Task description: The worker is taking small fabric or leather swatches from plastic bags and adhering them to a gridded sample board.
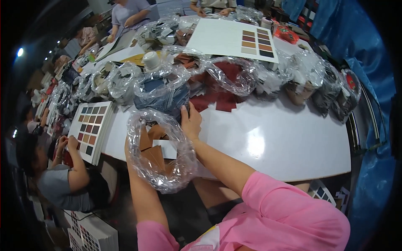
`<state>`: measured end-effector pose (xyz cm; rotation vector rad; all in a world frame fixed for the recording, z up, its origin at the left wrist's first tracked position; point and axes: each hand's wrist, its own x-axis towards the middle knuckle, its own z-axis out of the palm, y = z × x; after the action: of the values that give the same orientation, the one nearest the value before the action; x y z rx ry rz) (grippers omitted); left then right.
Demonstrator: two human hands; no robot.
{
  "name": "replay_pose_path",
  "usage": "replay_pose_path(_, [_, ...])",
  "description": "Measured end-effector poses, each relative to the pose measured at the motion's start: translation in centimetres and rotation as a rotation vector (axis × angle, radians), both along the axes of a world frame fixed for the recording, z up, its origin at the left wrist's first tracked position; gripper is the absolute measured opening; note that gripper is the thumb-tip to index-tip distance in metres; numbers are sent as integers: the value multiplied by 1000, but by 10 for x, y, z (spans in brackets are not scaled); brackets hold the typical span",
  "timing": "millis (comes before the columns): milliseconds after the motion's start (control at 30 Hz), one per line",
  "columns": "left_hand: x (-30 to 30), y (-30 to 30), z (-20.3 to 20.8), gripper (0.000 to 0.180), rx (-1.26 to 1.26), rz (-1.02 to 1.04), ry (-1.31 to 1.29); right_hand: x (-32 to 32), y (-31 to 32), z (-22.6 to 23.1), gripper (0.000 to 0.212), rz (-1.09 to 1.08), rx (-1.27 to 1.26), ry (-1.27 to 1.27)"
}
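I have a clear plastic bag (187,165) of brown pieces (153,158) in front of me at the table's near edge, its mouth turned up toward me, probably so that the contents can be seen and reached. My left forearm (146,198) runs up under it, seemingly to bear its weight; the bag hides my left hand, so I cannot tell its grip. My right hand (191,121) is beside the far right rim, fingers partly curled at the edge of the blue pieces (167,98); whether they pinch anything I cannot tell. The plastic rim is bunched into a thick ring, which likely keeps the opening wide, and a white slip (166,149) lies among the brown pieces. Behind, another clear bag (144,101) holds the blue pieces, and red pieces (224,102) spill onto the white table (289,142).
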<state>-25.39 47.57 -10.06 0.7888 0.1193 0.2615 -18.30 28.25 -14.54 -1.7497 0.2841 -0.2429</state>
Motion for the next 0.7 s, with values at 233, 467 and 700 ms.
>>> replay_pose_path(233, [-56,-2,-7,51,71,157,7,-9,-17,17,55,86,-174,-29])
replay_pose_path(467, [-42,-10,-1,49,119,255,-16,50,-178,106,40,-25,-332,-674])
replay_pose_path(700, [-135,-76,-60,51,481,834,262,221,-419,134,39,-414,-852,-444])
